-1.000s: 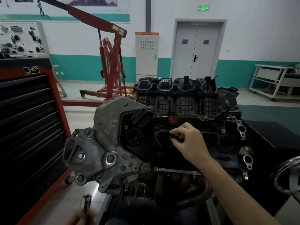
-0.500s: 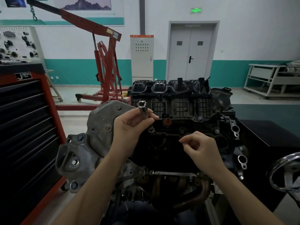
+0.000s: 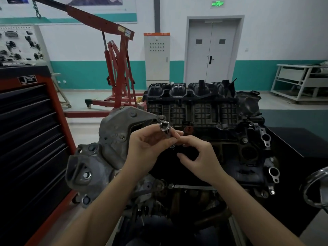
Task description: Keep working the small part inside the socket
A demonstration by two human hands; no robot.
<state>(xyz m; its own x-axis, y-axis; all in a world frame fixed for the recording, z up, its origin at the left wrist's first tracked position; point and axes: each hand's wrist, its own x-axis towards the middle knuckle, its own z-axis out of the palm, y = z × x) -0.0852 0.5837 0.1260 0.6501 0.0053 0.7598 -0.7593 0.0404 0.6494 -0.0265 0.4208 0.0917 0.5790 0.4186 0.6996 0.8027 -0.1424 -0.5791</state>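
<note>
A dark engine (image 3: 230,142) on a stand fills the middle of the head view, with a grey cast bracket (image 3: 110,139) at its left end and a black ribbed manifold (image 3: 191,102) on top. My left hand (image 3: 150,146) grips a shiny long metal socket (image 3: 166,131) in front of the engine, square-drive end up. My right hand (image 3: 200,157) is beside it, fingers curled, fingertips touching the socket's lower end; what they pinch there is hidden.
A red and black tool cabinet (image 3: 30,139) stands close on the left. A red engine hoist (image 3: 117,71) is behind the engine. A chrome wheel (image 3: 316,189) juts in at the right edge. A grey double door (image 3: 211,50) and a white rack (image 3: 300,80) are at the back.
My left hand rose from below with the socket and stayed in front of the engine. My right hand left the engine face and came up to meet the socket's lower end.
</note>
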